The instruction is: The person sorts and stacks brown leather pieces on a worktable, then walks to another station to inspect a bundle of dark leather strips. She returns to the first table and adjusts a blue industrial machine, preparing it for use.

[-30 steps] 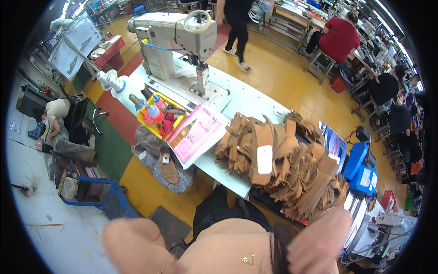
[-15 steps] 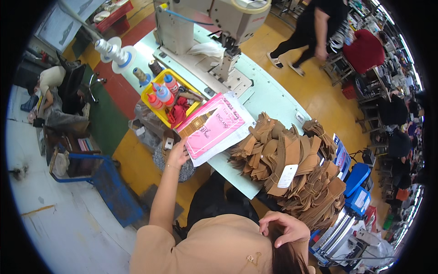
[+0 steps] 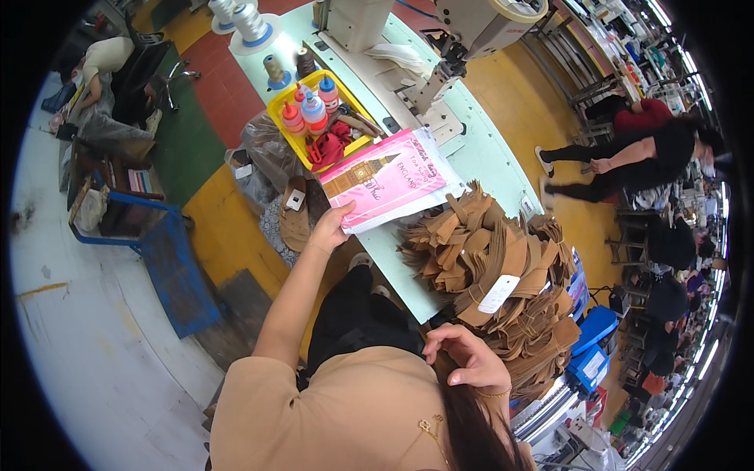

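My left hand (image 3: pixel 334 225) grips the near left corner of a pink notebook (image 3: pixel 385 179) with a clock tower on its cover. White sheets stick out beneath the notebook, which lies at the table's edge beside a yellow tray (image 3: pixel 360 154). Close to my chest on the right, my right hand (image 3: pixel 470 358) is raised, its fingers bent and apart with nothing in them. It is nearest to my long hair and to bundles of brown strap-like pieces (image 3: pixel 491 259) heaped on the table. A white tag (image 3: pixel 499 293) lies on the bundles.
A sewing machine (image 3: pixel 440 86) stands on the pale green table (image 3: pixel 495 141). Squeeze bottles (image 3: pixel 314 114) fill the tray; thread cones (image 3: pixel 253 25) stand behind. A blue cart (image 3: pixel 177 267) is at left. A person in black (image 3: pixel 644 161) walks in the aisle at right.
The view has shifted, so the table sits further right and higher. My left hand stays on the notebook; my right hand remains raised by my chest. The person in black has walked further along the aisle.
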`<state>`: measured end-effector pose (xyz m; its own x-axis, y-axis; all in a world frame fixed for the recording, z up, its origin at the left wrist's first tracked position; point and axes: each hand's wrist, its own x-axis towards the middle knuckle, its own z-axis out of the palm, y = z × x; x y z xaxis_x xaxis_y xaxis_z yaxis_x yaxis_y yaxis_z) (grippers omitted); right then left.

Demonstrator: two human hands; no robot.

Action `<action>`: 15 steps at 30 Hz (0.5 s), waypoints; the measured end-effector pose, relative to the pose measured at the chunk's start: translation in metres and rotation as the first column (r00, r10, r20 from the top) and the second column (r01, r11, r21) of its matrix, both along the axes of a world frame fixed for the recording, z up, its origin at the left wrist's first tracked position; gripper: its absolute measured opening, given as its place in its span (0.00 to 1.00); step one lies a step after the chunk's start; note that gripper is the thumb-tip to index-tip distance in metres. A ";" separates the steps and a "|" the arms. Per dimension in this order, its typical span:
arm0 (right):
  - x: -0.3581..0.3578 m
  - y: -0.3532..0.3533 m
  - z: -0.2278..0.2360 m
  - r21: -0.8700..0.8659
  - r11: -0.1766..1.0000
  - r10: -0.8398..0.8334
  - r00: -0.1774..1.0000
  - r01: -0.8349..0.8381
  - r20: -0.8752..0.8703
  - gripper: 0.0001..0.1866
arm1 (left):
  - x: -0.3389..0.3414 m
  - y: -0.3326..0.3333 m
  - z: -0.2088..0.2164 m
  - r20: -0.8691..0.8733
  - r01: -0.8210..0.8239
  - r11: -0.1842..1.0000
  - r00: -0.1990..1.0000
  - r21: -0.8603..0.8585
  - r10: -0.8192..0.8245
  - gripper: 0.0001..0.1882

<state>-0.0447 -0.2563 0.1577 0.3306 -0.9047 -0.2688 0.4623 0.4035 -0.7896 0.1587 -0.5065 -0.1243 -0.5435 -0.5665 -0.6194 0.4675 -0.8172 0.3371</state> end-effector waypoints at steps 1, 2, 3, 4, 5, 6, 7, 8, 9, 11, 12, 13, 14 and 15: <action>0.001 0.004 0.000 0.029 0.999 0.018 1.000 -0.018 0.004 0.38 | 0.003 0.005 0.002 -0.007 -0.028 1.000 1.000 0.004 0.028 0.17; 0.002 0.008 -0.001 0.039 0.998 0.043 0.999 -0.043 0.005 0.38 | 0.007 0.010 0.003 -0.005 -0.060 0.998 0.998 0.017 0.060 0.16; 0.002 0.014 -0.002 0.036 0.998 0.055 0.998 -0.055 0.016 0.37 | 0.011 0.018 0.002 -0.074 -0.086 0.996 0.994 -0.015 0.085 0.16; 0.001 0.019 -0.003 0.025 0.996 0.086 0.996 -0.086 -0.004 0.37 | 0.019 0.027 0.001 -0.124 -0.100 0.994 0.987 0.038 0.104 0.16; 0.001 0.025 -0.004 0.011 0.992 0.125 0.992 -0.125 -0.028 0.37 | 0.036 0.039 0.001 -0.106 -0.056 0.995 0.992 0.079 0.064 0.16; -0.001 0.030 -0.007 -0.003 0.988 0.151 0.987 -0.152 -0.048 0.36 | 0.054 0.054 0.001 -0.170 -0.014 0.996 0.985 0.086 0.029 0.16; -0.004 0.035 -0.010 -0.008 0.982 0.190 0.979 -0.191 -0.077 0.36 | 0.072 0.071 0.003 -0.153 0.015 0.994 0.988 0.112 0.002 0.15; -0.005 0.039 -0.015 -0.016 0.975 0.217 0.972 -0.220 -0.092 0.36 | 0.093 0.096 0.007 -0.079 -0.058 0.994 0.995 0.095 0.066 0.17; -0.007 0.042 -0.021 -0.031 0.968 0.244 0.962 -0.249 -0.124 0.36 | 0.118 0.126 0.014 0.089 -0.137 0.985 0.988 0.103 0.128 0.19; -0.005 0.040 -0.043 -0.018 0.942 0.323 0.922 -0.334 -0.214 0.34 | 0.169 0.180 0.034 0.054 -0.121 0.993 0.991 0.019 0.120 0.19; 0.001 0.037 -0.058 -0.011 0.936 0.337 0.909 -0.351 -0.247 0.32 | 0.196 0.205 0.047 0.184 -0.140 0.988 0.975 0.070 0.125 0.21; 0.008 0.035 -0.073 0.033 0.943 0.328 0.902 -0.332 -0.281 0.28 | 0.217 0.226 0.057 0.258 -0.157 0.984 0.957 0.083 0.131 0.22; 0.018 0.030 -0.090 0.091 0.943 0.331 0.863 -0.321 -0.381 0.25 | 0.231 0.247 0.063 0.297 -0.227 0.970 0.935 0.088 0.192 0.21; 0.030 0.025 -0.107 0.160 0.938 0.347 0.812 -0.308 -0.469 0.23 | 0.246 0.267 0.070 0.298 -0.292 0.954 0.918 0.066 0.261 0.19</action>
<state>-0.0150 -0.2317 0.0504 0.4145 -0.7377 -0.5329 -0.1398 0.5270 -0.8383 0.4044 -0.2397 -0.0546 -0.1677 -0.5903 -0.7895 0.5780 -0.7077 0.4064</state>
